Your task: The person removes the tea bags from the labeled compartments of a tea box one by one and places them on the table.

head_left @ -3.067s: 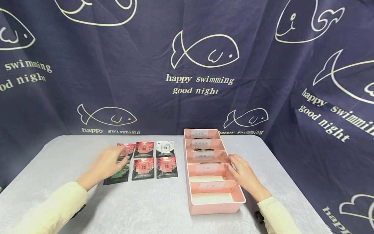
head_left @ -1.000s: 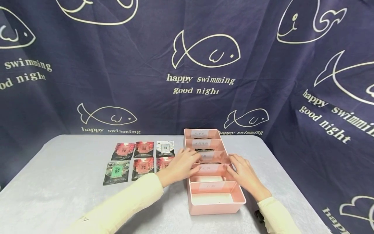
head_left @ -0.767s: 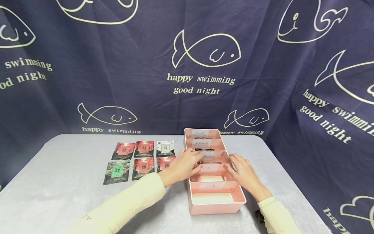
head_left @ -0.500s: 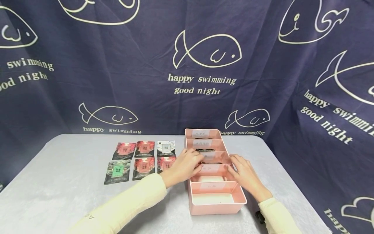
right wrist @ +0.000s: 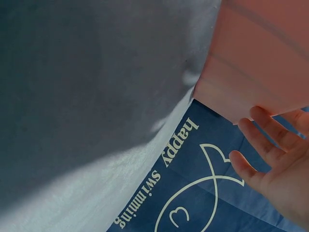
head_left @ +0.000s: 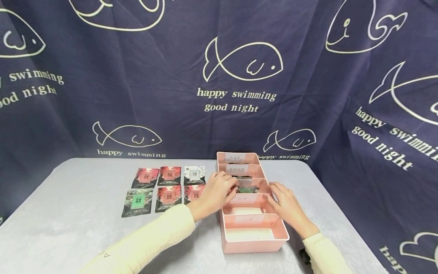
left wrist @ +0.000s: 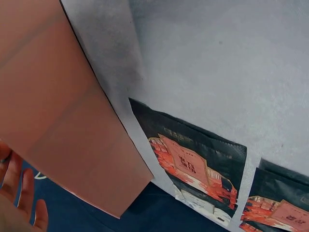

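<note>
A long pink divided box (head_left: pixel 252 245) with paper labels stands on the table. My left hand (head_left: pixel 215 196) reaches over its left rim, thumb and fingertips at the middle compartment, pinching the edge of a tea packet (head_left: pixel 248 189) whose green front now shows. In the left wrist view, the outer fingers (left wrist: pixel 26 193) stay loose beyond the rim. Across from it, my right hand (head_left: pixel 291 209) holds the right rim, thumb on the inner side; the right wrist view shows its other fingers (right wrist: pixel 263 142) spread along the outer wall.
Left of the box, tea packets lie in two rows: several red ones (head_left: pixel 169 196), a green one (head_left: pixel 137 202) at front left and a white one (head_left: pixel 194 174) at back right. Dark packets (head_left: pixel 243 177) sit in the rear compartments. A blue fish-print curtain (head_left: pixel 184 83) hangs behind.
My left hand has moved right from the packets on the table to the box. In the last half second, the packet in the middle compartment has tipped, revealing green. My right hand has stayed put.
</note>
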The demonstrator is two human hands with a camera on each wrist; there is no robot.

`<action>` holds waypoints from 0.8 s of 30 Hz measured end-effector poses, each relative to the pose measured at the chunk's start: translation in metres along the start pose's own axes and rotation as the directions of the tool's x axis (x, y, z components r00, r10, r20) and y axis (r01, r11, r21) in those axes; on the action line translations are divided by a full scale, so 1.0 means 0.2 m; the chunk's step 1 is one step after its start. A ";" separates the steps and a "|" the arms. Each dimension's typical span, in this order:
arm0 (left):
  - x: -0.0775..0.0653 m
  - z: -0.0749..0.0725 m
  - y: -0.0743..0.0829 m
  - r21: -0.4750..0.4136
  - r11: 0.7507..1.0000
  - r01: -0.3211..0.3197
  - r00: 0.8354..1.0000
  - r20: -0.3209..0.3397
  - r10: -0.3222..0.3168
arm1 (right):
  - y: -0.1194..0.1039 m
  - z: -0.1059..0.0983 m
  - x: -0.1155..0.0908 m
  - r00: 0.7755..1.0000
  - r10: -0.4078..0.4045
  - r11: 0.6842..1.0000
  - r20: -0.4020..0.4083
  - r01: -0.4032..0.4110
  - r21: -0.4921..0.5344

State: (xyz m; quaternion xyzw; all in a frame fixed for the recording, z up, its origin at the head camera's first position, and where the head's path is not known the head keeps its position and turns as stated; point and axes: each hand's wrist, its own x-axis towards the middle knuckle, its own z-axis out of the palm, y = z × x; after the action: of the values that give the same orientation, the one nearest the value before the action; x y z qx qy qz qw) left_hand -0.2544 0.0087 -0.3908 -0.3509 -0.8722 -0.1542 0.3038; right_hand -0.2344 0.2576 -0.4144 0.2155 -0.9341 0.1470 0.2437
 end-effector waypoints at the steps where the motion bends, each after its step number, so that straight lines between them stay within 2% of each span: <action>1: 0.00 0.00 0.00 -0.002 1.000 0.004 1.000 -0.017 -0.004 | 0.00 0.00 0.00 1.000 0.002 1.000 0.002 -0.002 0.002; 6: 0.01 -0.03 -0.02 -0.020 0.999 0.026 0.997 -0.068 -0.028 | 0.00 0.00 0.00 1.000 0.012 1.000 0.008 -0.012 0.003; 14: 0.02 -0.10 -0.04 -0.037 0.998 0.043 0.995 -0.093 -0.047 | -0.01 0.01 -0.01 1.000 0.005 1.000 0.006 -0.005 0.001; 24: 0.05 -0.25 -0.08 -0.077 0.997 0.021 0.985 -0.168 -0.034 | -0.02 0.00 0.00 1.000 0.015 1.000 0.011 -0.015 0.007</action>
State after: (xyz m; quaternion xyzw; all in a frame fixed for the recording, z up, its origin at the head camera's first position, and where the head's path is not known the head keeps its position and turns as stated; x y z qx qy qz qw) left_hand -0.2514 -0.0213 -0.3468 -0.3358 -0.8417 -0.2201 0.3611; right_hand -0.2321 0.2554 -0.4136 0.2101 -0.9364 0.1510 0.2369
